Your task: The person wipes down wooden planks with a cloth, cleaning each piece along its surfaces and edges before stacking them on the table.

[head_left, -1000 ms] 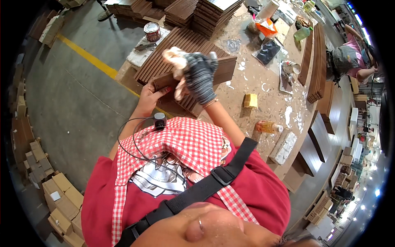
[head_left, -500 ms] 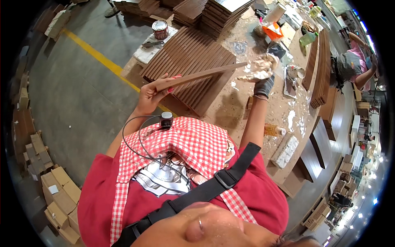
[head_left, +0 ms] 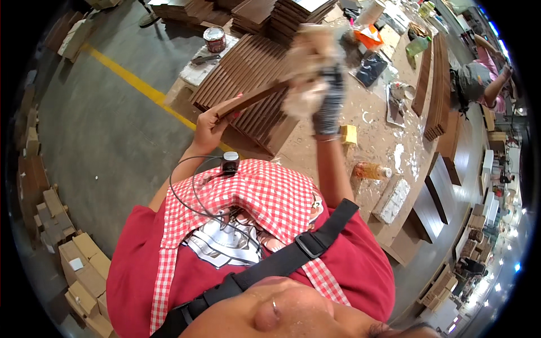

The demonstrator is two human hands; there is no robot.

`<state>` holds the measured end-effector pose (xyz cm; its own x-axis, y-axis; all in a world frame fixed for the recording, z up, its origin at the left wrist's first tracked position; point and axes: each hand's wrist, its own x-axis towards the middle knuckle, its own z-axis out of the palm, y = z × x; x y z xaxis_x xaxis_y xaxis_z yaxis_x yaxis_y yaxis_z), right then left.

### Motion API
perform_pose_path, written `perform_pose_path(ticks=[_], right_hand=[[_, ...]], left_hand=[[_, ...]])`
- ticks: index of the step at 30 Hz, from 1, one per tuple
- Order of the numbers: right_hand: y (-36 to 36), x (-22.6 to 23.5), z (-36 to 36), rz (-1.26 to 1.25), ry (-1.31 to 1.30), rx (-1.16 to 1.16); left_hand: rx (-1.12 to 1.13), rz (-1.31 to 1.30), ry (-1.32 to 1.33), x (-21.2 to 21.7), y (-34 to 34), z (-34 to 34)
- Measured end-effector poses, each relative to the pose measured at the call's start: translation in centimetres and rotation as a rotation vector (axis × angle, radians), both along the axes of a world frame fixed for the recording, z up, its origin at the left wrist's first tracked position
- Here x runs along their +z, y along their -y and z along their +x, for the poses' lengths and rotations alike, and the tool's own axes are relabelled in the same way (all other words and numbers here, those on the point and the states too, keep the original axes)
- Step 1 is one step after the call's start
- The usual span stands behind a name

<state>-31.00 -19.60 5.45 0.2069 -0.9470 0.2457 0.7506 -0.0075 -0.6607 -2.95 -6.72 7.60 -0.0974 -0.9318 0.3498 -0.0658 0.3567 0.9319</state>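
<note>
My left hand [head_left: 213, 123] is closed round the near end of a narrow brown wooden board [head_left: 256, 97], which slants up to the right. Over the board's far end is my right hand [head_left: 331, 93], in a dark striped glove and smeared by motion. It grips a crumpled beige rag [head_left: 309, 56], whose folds cover that end of the board. Beneath the board, a stack of brown slats [head_left: 239, 67] lies in close rows at the table's left side.
A round tin [head_left: 214, 40] and a dark-bladed tool stand left of the slats. On the worktable [head_left: 366, 146] are a yellow block [head_left: 349, 134], a bottle of amber liquid [head_left: 372, 170], a white-smeared block [head_left: 391, 201] and a black bag [head_left: 371, 69]. Another person [head_left: 479, 79] works at far right.
My right hand has swept the rag left onto the board's far end, uncovering the yellow block and black bag. My left hand keeps its hold, slightly shifted.
</note>
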Motion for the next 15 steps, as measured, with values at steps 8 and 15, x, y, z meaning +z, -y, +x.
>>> perform_pose_path(ticks=[8, 15], right_hand=[[-7.7, 4.6, 12.1, -0.964, -1.538, -0.542], [1.4, 0.1, 0.3, -0.629, -1.342, -0.734]], left_hand=[[0.12, 0.095, 0.111, -4.8, -0.6, 1.1], [0.026, -0.123, 0.269, -1.1, -0.5, 0.6]])
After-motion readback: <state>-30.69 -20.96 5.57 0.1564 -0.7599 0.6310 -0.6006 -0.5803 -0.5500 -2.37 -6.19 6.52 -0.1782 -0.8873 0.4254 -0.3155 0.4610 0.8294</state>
